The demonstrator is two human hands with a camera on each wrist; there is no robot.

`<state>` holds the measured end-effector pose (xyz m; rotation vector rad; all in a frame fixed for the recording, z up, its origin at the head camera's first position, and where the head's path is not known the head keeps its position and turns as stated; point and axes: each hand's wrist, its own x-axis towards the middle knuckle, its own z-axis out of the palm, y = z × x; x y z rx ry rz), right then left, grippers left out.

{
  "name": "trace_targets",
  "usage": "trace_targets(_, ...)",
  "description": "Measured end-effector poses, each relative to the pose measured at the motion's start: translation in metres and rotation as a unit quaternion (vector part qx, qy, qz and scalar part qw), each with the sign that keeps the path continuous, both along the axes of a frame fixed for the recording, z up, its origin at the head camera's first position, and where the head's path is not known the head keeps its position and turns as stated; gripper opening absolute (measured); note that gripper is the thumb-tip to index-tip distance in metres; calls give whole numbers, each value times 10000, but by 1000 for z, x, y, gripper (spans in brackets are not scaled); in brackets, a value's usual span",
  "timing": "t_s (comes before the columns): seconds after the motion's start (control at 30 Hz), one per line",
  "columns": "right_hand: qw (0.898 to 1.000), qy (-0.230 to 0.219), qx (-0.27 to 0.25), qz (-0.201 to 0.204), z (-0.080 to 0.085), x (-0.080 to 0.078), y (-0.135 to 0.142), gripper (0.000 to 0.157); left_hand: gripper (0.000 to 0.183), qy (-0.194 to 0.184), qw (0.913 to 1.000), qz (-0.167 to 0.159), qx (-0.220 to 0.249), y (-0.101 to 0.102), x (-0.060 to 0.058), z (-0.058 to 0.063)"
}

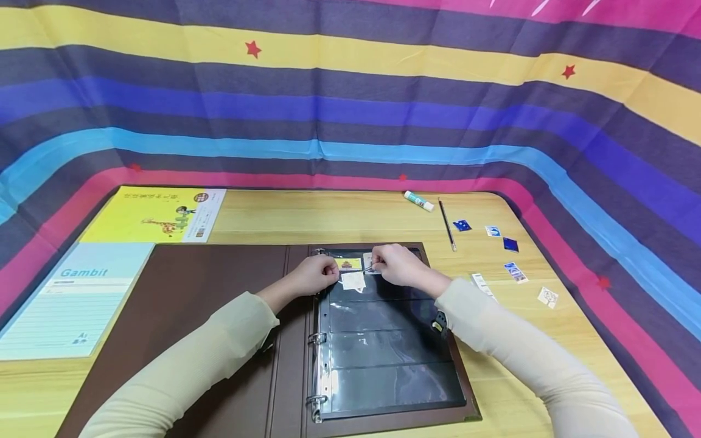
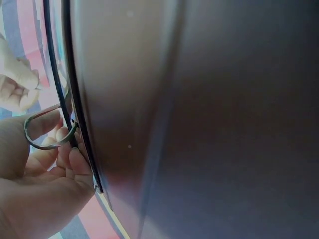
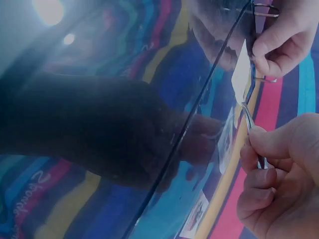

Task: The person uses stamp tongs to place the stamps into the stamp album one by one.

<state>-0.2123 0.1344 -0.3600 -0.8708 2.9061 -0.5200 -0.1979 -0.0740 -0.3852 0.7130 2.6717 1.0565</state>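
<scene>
A brown ring-binder stamp album (image 1: 230,340) lies open, its black pocket page (image 1: 391,350) on the right side. My right hand (image 1: 398,264) pinches metal tweezers (image 3: 247,117) between thumb and fingers. Their tips meet a small white stamp (image 1: 353,280), which shows its blank side above the upper pocket. My left hand (image 1: 314,275) is at the page's upper left, beside the rings, its thumb and fingers pinching the pocket edge close to the stamp. In the top row sit a yellow stamp (image 1: 348,263) and a pale stamp, partly covered by my right hand.
Several loose stamps (image 1: 516,272) are scattered on the table to the right. A glue stick (image 1: 418,201) and a pencil (image 1: 446,225) lie behind the album. At the left are a yellow booklet (image 1: 148,213) and a pale blue notebook (image 1: 71,304). Striped cloth (image 1: 350,115) hangs around the table.
</scene>
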Motion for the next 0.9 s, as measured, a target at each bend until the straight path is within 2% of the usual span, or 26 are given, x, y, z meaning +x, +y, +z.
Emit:
trace_targets(0.6, 9939, -646, 204, 871, 2, -9, -1, 10, 5, -214, 9997, 69, -6, 1, 2, 2)
trace_targets(0.7, 9937, -709, 197, 848, 3, -11, 1, 7, 5, -198, 9998, 59, 13, 1, 2, 3)
trace_targets(0.8, 9953, -751, 175, 585, 7, -12, 9, 2, 5, -217, 9997, 60, 15, 2, 1, 3)
trace_targets(0.9, 9955, -867, -81, 378, 10, -15, 22, 4, 6, -251, 9997, 79, 2, 2, 1, 3)
